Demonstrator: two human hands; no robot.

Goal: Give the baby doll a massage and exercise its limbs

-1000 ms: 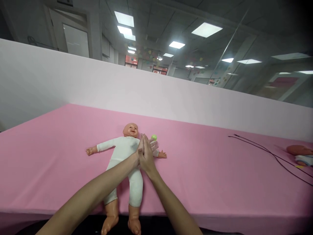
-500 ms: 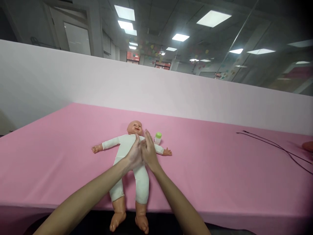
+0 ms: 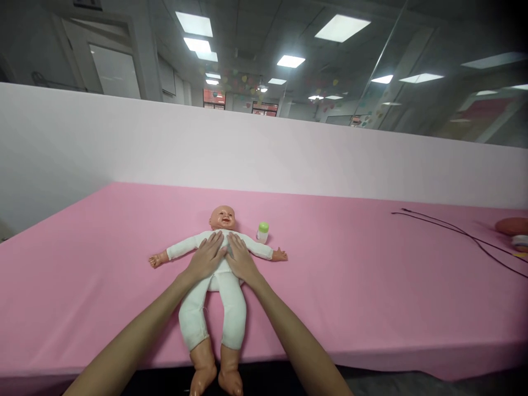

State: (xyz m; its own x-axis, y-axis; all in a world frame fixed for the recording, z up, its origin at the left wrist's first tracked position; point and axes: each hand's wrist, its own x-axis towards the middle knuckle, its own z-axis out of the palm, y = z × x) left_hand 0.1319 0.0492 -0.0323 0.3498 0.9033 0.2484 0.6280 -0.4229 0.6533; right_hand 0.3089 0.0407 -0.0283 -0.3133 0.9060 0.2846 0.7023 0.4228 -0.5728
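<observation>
A baby doll (image 3: 234,300) in a white cloth suit lies on its back, head away from me and arms spread. My left hand (image 3: 207,254) rests flat on the left side of its chest, fingers stretched toward the doll's neck. Beside it, my right hand (image 3: 241,256) lies flat on the other side of the chest, also with fingers extended. The thumbs come close together at the middle. Between the hands a small greyish patch shows on the suit. Just past the doll's right-hand arm stands a small bottle (image 3: 263,233) with a green cap.
A pink cloth (image 3: 338,275) covers the table, and the doll's feet hang over its near edge. Thin black cables (image 3: 462,231) lie at the right, near a brownish rounded object (image 3: 511,226) at the frame's edge. A white partition (image 3: 289,154) runs behind the table.
My hands were raised with palms facing each other above the doll; now they have parted and lie flat on its chest. The view has shifted slightly to the right.
</observation>
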